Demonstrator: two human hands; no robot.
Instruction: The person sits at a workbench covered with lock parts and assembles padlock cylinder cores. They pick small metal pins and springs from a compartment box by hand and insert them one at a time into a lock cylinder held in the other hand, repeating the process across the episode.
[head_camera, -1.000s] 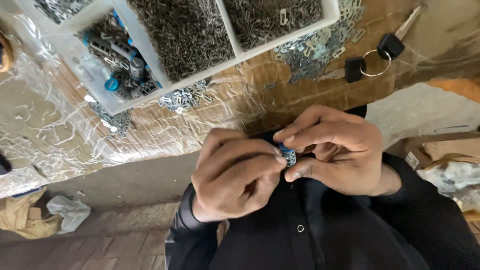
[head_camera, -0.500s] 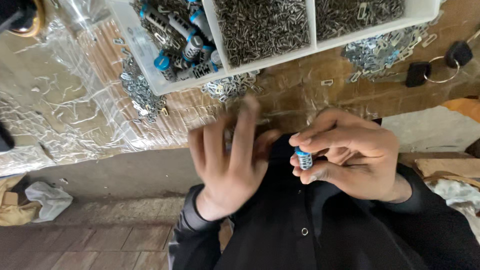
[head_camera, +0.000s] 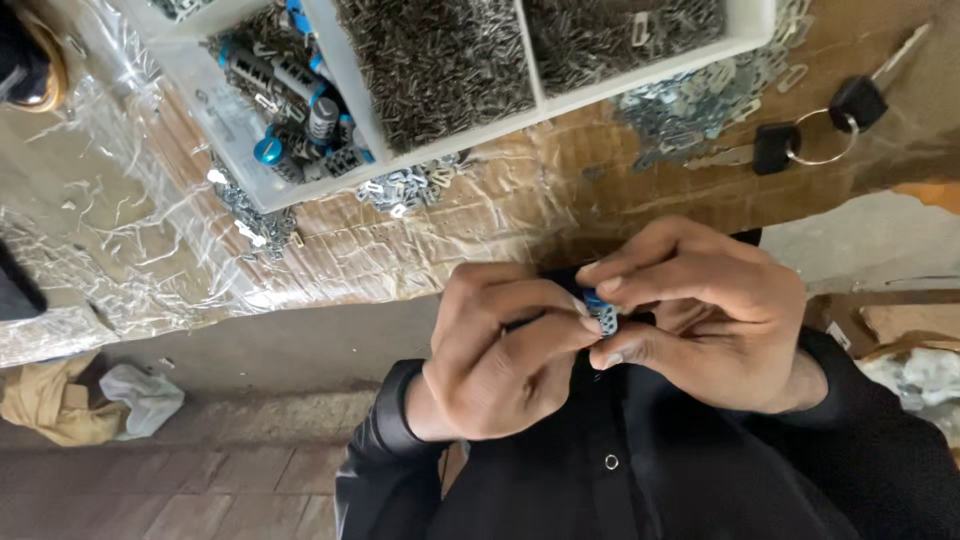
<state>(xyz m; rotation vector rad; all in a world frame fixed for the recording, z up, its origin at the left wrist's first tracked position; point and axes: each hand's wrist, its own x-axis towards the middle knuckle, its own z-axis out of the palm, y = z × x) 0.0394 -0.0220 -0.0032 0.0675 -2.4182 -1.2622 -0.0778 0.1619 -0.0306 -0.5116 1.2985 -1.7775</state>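
Observation:
Both hands meet close to my chest over a small cylindrical part with a blue end (head_camera: 601, 312). My right hand (head_camera: 705, 315) pinches this blue-tipped part between thumb and forefinger. My left hand (head_camera: 500, 350) presses its fingertips against the same part from the left; whether it carries a small metal piece I cannot tell. Both wrists are in black sleeves. The hands hang in front of the edge of a worktable covered in brown board and clear plastic film (head_camera: 330, 250).
A white divided tray (head_camera: 520, 115) at the top holds small metal pins in two compartments and several blue-tipped cylinders (head_camera: 295, 90) in another. Loose metal plates (head_camera: 690, 100) lie around it. Two black-headed keys on a ring (head_camera: 820, 130) rest at right. Crumpled cloths (head_camera: 100, 400) lie on the floor.
My left hand spread open and lifted off half a second ago, and has now closed back onto the blue-tipped part. The view has shifted slightly relative to the tray.

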